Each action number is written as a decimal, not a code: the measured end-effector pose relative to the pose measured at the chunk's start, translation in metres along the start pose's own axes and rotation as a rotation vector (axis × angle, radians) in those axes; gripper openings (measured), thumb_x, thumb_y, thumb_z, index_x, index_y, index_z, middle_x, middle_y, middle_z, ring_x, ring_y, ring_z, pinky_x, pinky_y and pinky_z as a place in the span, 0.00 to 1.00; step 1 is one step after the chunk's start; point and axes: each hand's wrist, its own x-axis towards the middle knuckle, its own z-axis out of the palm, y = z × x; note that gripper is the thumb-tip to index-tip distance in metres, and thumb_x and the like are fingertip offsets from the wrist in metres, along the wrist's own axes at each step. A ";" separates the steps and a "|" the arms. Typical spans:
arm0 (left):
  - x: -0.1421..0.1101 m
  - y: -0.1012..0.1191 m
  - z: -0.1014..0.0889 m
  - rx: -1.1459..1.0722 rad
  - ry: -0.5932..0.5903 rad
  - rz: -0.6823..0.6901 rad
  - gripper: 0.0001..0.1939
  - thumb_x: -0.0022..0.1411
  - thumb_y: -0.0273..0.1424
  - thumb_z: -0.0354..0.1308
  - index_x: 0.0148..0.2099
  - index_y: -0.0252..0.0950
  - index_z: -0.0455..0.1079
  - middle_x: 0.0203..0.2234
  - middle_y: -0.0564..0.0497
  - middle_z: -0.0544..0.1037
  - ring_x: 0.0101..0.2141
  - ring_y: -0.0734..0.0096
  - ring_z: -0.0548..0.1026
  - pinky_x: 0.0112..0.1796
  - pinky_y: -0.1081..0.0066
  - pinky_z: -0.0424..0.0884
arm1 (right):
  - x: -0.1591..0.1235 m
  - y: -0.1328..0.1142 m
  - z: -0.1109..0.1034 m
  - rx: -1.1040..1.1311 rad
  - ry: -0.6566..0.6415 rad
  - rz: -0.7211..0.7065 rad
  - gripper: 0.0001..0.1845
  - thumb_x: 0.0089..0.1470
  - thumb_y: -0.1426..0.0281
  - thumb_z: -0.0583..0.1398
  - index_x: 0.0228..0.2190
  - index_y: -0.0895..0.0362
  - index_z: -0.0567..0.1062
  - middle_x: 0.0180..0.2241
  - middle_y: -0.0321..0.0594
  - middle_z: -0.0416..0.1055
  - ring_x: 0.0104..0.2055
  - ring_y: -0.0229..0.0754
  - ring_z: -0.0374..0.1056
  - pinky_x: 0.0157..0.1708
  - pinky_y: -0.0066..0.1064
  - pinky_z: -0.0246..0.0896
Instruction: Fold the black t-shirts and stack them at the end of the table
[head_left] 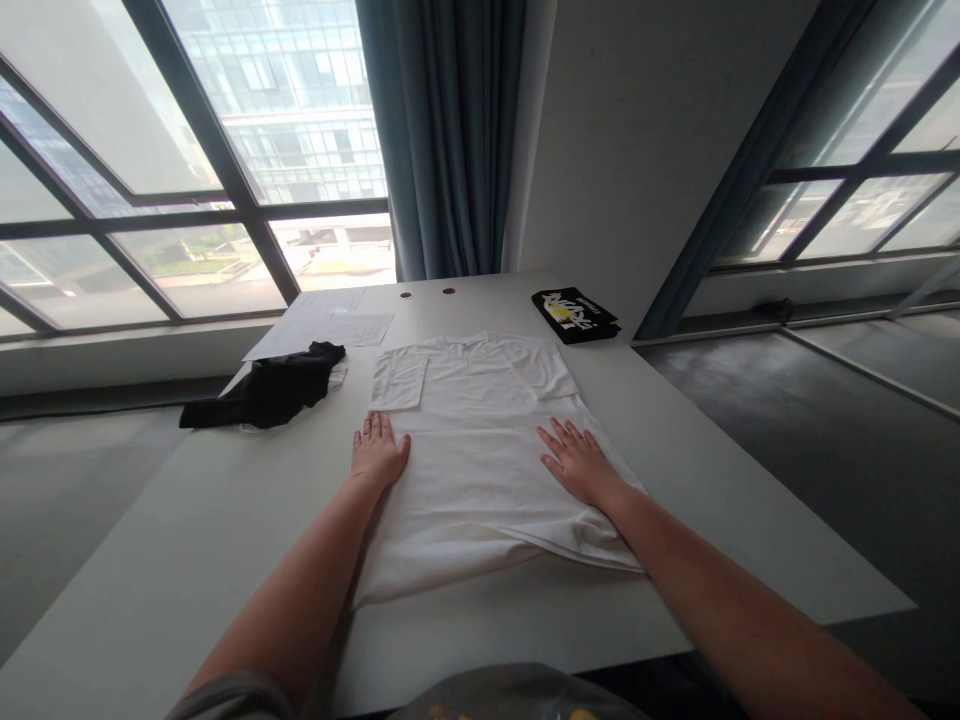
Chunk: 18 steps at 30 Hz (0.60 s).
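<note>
A white T-shirt (472, 470) lies spread on the white table, its neckline toward the far side and its hem toward me. Both sleeves are folded inward over the body. My left hand (379, 452) rests flat on the shirt's left edge, just below the folded sleeve, fingers stretched out. On the right part of the shirt, my right hand (579, 462) lies flat with its fingers spread. Neither hand grips the cloth. Near the hem the fabric is wrinkled and lifted in a loose fold toward the right.
A crumpled black garment (289, 385) lies at the table's left edge, with paper sheets (330, 320) behind it. A folded black cloth with white and yellow print (574, 315) sits at the far right. The white table (735, 530) narrows toward a blue curtain (450, 140) and windows.
</note>
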 end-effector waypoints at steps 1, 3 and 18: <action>-0.002 -0.001 0.001 0.001 0.011 0.010 0.42 0.72 0.48 0.36 0.77 0.24 0.46 0.75 0.37 0.45 0.74 0.50 0.44 0.70 0.50 0.45 | -0.004 -0.001 0.001 0.003 0.004 -0.004 0.34 0.70 0.55 0.48 0.73 0.47 0.55 0.75 0.45 0.43 0.76 0.59 0.42 0.71 0.58 0.39; -0.003 -0.001 -0.001 0.011 0.028 0.017 0.41 0.73 0.48 0.36 0.77 0.25 0.48 0.75 0.37 0.46 0.74 0.51 0.45 0.70 0.50 0.46 | -0.010 -0.001 0.002 0.006 0.013 -0.013 0.34 0.70 0.55 0.49 0.73 0.48 0.55 0.75 0.45 0.42 0.76 0.59 0.42 0.71 0.58 0.39; 0.090 0.056 -0.045 -0.001 0.118 0.153 0.26 0.74 0.43 0.47 0.61 0.29 0.70 0.62 0.32 0.69 0.61 0.46 0.66 0.60 0.51 0.57 | 0.152 0.053 -0.042 0.062 0.048 -0.022 0.26 0.66 0.67 0.55 0.62 0.62 0.73 0.66 0.55 0.65 0.70 0.56 0.56 0.70 0.44 0.47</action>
